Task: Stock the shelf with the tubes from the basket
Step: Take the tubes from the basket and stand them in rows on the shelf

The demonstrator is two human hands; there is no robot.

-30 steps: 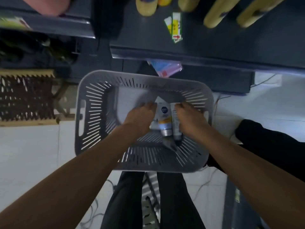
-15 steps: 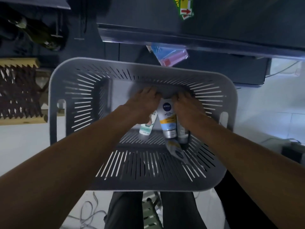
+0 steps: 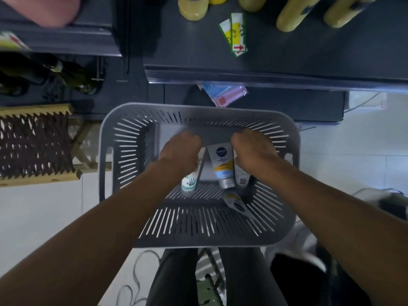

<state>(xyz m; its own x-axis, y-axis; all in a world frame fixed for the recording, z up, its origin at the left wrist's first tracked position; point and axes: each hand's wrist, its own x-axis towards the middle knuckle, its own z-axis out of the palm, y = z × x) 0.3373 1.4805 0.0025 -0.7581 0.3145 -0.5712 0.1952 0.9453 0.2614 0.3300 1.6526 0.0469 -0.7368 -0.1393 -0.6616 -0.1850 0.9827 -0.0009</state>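
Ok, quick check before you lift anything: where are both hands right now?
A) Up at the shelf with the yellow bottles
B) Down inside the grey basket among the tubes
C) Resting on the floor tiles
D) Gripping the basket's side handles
B: the left hand and right hand are both down inside the grey basket, either side of the white tube with the blue logo; the side handles are untouched.

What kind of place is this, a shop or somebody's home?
Probably a small shop: dark shelving carries yellow bottles and a price tag, and a grey slotted basket holds Nivea tube stock.
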